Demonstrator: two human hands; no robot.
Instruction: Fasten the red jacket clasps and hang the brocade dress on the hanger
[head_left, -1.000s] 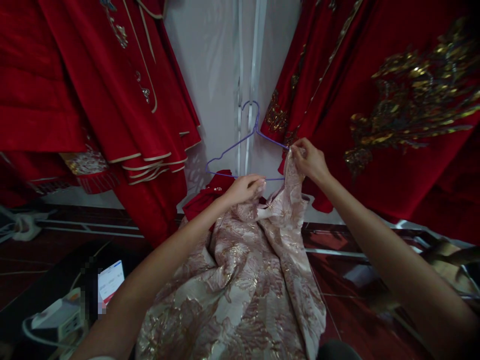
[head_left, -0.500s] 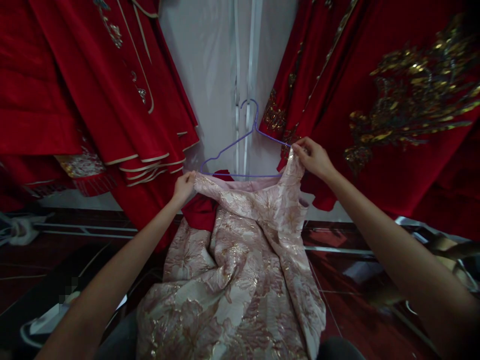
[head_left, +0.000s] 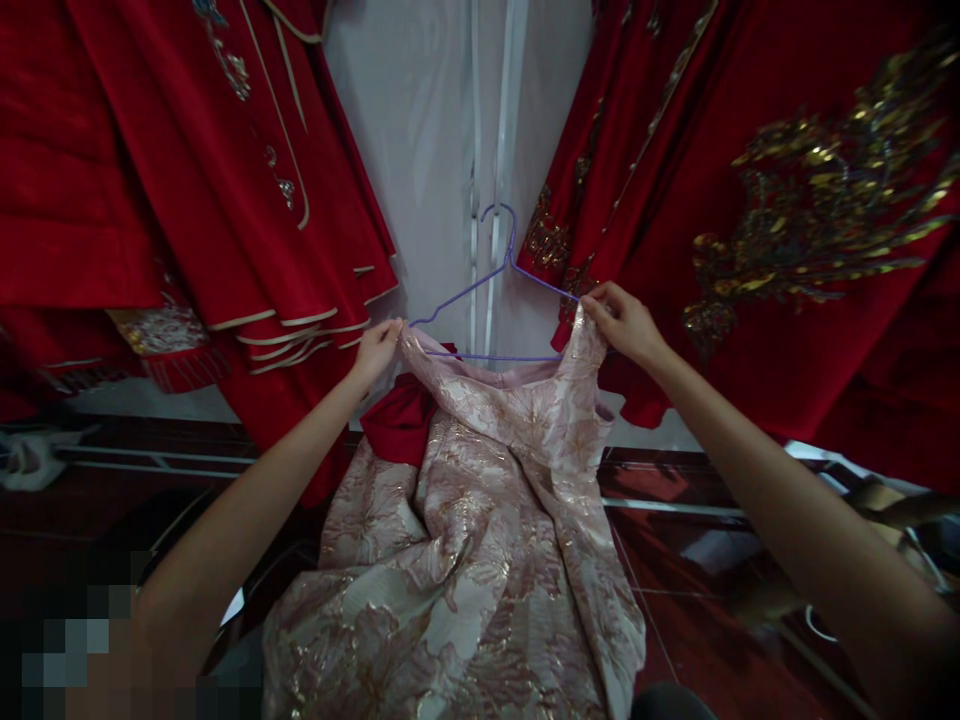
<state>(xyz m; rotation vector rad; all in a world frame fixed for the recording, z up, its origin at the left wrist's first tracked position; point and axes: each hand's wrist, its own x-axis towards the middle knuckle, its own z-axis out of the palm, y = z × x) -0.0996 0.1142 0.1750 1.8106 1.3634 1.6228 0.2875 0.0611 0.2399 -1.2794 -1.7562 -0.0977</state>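
A pale pink dress [head_left: 480,560] with metallic floral brocade spreads from the middle of the head view down to its bottom edge. My left hand [head_left: 377,350] pinches the dress's left shoulder strap near the end of a purple wire hanger [head_left: 472,285]. The other strap is gripped by my right hand [head_left: 621,318], at the hanger's right arm. Both shoulders of the dress lie over the hanger, whose hook rises free above the neckline. A dark red piece of cloth [head_left: 397,420], perhaps a bow, shows at the dress's left side.
Red garments [head_left: 270,180] with pale piping hang on the left. On the right hangs red clothing with gold sequin embroidery [head_left: 825,190]. Between them stands a pale wall [head_left: 405,130]. A metal rail [head_left: 675,506] runs low above the dark red tiled floor [head_left: 660,620].
My left hand has moved slightly right and up, drawing the left strap over the hanger's left end, which was bare before. My right hand has barely moved.
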